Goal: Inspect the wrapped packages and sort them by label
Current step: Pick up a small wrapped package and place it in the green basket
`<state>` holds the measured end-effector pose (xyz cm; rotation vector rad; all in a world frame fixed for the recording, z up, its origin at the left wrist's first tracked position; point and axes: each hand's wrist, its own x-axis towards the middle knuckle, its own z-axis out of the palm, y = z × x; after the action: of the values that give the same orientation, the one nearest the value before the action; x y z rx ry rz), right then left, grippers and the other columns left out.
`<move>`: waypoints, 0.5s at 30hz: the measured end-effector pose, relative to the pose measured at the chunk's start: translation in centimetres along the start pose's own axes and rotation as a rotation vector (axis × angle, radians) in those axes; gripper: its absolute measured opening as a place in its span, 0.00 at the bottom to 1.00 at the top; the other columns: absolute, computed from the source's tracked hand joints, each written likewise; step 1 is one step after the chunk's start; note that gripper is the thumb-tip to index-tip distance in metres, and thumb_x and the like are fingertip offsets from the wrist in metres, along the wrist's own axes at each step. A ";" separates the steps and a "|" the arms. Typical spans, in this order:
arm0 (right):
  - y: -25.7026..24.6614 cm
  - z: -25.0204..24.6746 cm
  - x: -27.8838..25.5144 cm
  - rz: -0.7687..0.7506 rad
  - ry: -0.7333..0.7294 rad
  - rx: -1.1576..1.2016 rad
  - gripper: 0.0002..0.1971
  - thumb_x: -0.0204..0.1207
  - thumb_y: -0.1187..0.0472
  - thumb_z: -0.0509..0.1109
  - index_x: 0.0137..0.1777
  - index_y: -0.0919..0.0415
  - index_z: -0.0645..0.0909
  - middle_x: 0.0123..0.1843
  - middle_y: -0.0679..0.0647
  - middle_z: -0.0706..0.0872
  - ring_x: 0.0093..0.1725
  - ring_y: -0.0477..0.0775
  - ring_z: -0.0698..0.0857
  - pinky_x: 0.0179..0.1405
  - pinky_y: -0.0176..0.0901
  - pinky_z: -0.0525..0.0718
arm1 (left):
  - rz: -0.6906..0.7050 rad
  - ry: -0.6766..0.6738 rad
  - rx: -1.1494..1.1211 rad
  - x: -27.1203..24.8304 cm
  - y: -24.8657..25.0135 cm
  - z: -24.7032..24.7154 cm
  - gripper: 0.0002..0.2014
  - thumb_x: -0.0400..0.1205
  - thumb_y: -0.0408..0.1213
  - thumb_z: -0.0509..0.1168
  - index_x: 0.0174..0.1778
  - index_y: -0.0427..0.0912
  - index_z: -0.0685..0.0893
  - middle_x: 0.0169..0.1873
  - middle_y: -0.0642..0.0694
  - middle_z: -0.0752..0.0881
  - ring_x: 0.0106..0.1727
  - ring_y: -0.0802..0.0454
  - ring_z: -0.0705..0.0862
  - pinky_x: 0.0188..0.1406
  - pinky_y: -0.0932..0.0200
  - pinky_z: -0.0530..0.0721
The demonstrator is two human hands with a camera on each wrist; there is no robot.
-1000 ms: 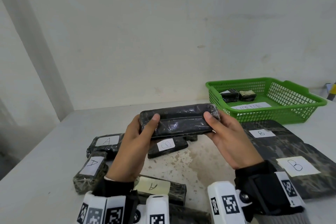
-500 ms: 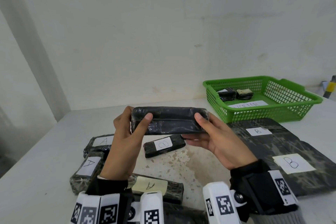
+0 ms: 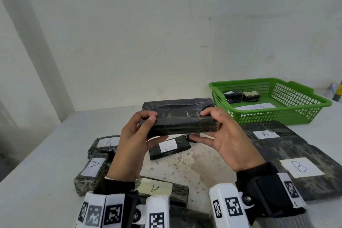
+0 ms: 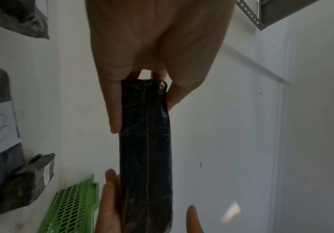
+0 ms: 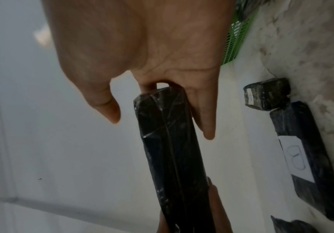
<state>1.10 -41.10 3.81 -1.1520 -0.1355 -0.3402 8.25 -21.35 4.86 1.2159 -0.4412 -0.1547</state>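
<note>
A long black wrapped package [image 3: 179, 118] hangs level above the table, held at both ends. My left hand [image 3: 146, 127] pinches its left end between thumb and fingers, and my right hand [image 3: 211, 126] grips its right end. No label shows on the sides I can see. The left wrist view looks along the package [image 4: 146, 149], and the right wrist view does the same [image 5: 172, 149]. Below it lies a small black package labelled B [image 3: 169, 146]. Packages labelled A [image 3: 92, 170] lie at the left, flat dark ones labelled B [image 3: 301, 168] at the right.
A green basket [image 3: 318, 103] at the back right holds two small wrapped packages [image 3: 233, 96] and a paper label. Another A package [image 3: 159, 189] lies near my wrists. The white wall rises close behind the table [image 3: 37, 181], whose middle is stained.
The package has been turned in my hands: its broad face now tilts upward and away, and my fingers have shifted along its ends. The camera view has also drifted a little.
</note>
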 end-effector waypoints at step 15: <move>0.0 0.8 -0.4 -0.112 0.071 -0.079 0.08 0.77 0.58 0.67 0.49 0.48 0.88 0.61 0.56 0.84 0.60 0.57 0.87 0.49 0.52 0.90 | 0.086 -0.070 0.144 -0.2 0.3 0.1 0.15 0.86 0.24 0.58 0.57 0.48 0.84 0.48 0.49 0.88 0.49 0.50 0.89 0.53 0.51 0.91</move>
<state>0.82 -40.32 4.04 -1.2116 -0.1260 -0.4889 8.02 -21.23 5.08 1.3328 -0.5730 -0.0933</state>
